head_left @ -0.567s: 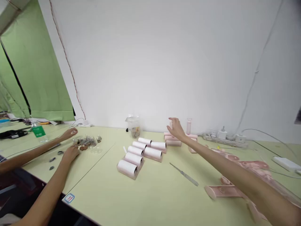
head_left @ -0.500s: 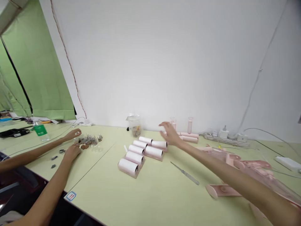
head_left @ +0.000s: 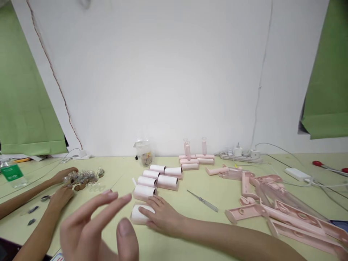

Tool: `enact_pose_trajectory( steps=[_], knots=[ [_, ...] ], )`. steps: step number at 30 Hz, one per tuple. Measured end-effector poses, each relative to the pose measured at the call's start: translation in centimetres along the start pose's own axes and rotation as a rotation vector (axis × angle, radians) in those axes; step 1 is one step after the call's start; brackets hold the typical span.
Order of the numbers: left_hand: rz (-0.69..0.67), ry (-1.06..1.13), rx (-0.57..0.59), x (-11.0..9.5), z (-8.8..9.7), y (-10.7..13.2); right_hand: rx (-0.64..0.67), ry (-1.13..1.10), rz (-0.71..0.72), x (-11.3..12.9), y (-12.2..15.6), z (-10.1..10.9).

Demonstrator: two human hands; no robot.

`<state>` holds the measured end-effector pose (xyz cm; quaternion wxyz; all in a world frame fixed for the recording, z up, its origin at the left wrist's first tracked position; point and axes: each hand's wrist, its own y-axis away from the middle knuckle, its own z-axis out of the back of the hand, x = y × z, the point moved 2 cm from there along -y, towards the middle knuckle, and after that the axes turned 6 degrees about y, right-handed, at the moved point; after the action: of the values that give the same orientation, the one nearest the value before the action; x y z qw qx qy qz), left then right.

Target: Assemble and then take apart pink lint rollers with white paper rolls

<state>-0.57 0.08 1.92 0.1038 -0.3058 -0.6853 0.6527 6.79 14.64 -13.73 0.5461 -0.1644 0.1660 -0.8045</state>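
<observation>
While the left hand [head_left: 85,233] hangs open and free in the foreground, thumb and fingers parted, it's the right hand [head_left: 166,218] on the nearest white-topped pink casing [head_left: 138,215]! Thumb over its top, fingers by its far right corner; whether they're clamped on, I can't tell. That casing sits at the near end of the left row of matching casings [head_left: 145,191]. To the right lies a clear-handled screwdriver [head_left: 203,201], pink plastic parts [head_left: 295,217] spread beyond, and leftward, a co-worker's hands [head_left: 61,198] touch a pile of small parts [head_left: 85,176].
</observation>
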Motion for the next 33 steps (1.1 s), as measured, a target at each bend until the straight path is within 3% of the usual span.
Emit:
enact_pose_trajectory(
  steps=[2, 4, 6, 9, 11, 14, 18, 22, 27, 29, 33],
  knots=[
    [0.13, 0.017, 0.037, 0.9, -1.8, 0.3, 0.024, -0.131, -0.035, -0.1, 2.6, 2.0],
    [0.341, 0.028, 0.307, 2.2, -4.4, 1.8, -0.005, -0.419, -0.255, -0.8, 5.2, 4.1],
    [0.608, 0.066, 0.598, 3.8, -7.2, 4.6, -0.09, -0.801, -0.595, -1.6, 7.5, 5.8],
    [0.963, 0.185, 0.832, 5.1, -10.9, 9.7, -0.286, -1.416, -0.891, -1.7, 10.0, 6.8],
    [1.081, 0.28, 1.006, 4.9, -12.7, 12.5, -0.381, -1.754, -0.94, -1.3, 11.0, 6.7],
    [1.049, 0.166, 1.153, 4.3, -13.6, 14.2, -0.409, -2.042, -1.042, -0.7, 11.9, 5.8],
    [0.949, 0.096, 1.188, 4.6, -13.0, 13.5, -0.318, -2.28, -1.109, -0.5, 12.5, 4.5],
    [1.053, 0.274, 1.183, 5.5, -12.4, 13.0, -0.219, -2.324, -1.116, -0.6, 12.6, 4.0],
    [1.183, 0.566, 1.181, 5.2, -12.8, 13.1, -0.31, -2.365, -1.117, -1.0, 12.6, 4.3],
    [1.217, 0.618, 1.125, 5.2, -12.9, 12.8, -0.392, -2.34, -1.142, -1.3, 12.7, 4.4],
    [1.259, 0.698, 0.832, 6.6, -12.6, 12.0, -0.587, -2.26, -1.147, -2.1, 12.8, 5.3]
  ],
)
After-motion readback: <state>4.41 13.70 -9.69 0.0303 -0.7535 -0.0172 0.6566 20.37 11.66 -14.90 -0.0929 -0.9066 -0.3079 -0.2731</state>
